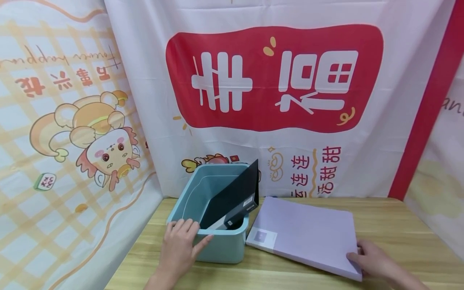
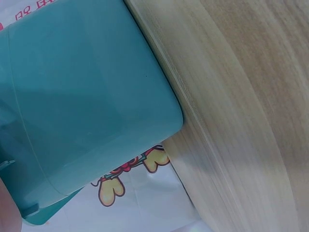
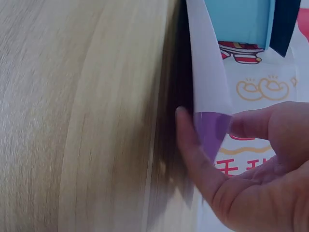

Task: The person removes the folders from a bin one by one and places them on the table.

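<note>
Closest to the head camera, the left hand (image 1: 181, 245) lies flat against the near rim of a teal bin (image 1: 221, 245), its fingers straight and spread over the rim's corner, the thumb pointing along the bin's front wall; it presses or steadies the bin rather than gripping it. From the left wrist view only the bin's smooth teal wall (image 2: 91, 96) and the wooden table (image 2: 241, 121) show, so that view says little about the fingers. Inside the bin a black folder (image 1: 235, 197) stands tilted, leaning toward the right, its upper corner rising above the rim. Just to the right of the bin, a lilac folder (image 1: 308, 233) lies flat on the table (image 1: 398, 225), its left edge close beside the bin's right wall. At the lilac folder's near right corner, the right hand (image 1: 373, 259) pinches the cover. In the right wrist view the thumb (image 3: 193, 150) sits under the folder's corner (image 3: 210, 128) and a finger lies over it, so the corner is clamped between them and looks slightly raised off the wood. Behind the table hangs a white cloth backdrop (image 1: 275, 80) with a large red panel and cartoon figures.
</note>
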`<state>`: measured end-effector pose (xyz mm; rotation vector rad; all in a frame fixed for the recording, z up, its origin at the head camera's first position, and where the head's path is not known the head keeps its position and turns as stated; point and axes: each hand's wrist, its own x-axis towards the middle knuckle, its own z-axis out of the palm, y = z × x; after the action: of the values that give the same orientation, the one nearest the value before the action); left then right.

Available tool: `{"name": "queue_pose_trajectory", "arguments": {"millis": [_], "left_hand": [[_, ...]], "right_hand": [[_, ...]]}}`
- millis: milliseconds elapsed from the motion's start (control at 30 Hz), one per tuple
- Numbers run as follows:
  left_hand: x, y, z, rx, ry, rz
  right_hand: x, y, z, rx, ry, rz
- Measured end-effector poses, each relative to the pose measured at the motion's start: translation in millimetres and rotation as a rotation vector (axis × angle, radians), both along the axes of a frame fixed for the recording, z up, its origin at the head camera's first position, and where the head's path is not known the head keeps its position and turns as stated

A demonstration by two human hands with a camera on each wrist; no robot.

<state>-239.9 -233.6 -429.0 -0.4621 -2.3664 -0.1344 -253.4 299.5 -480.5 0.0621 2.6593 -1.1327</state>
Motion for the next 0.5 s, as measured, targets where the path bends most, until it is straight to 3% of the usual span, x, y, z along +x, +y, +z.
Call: {"name": "queue_pose_trajectory", "arguments": {"millis": [267, 500], "left_hand": [[0.3, 0.6, -0.9, -0.002, -0.004, 0.013], [1.1, 1.4, 0.2, 0.005, -0.005, 0.022]], "right_hand": [[2.5, -2.2, -5.5, 0.134, 0.023, 0.060], [-0.6, -3.2, -1.3, 0.131, 0.010, 0.057]]}}
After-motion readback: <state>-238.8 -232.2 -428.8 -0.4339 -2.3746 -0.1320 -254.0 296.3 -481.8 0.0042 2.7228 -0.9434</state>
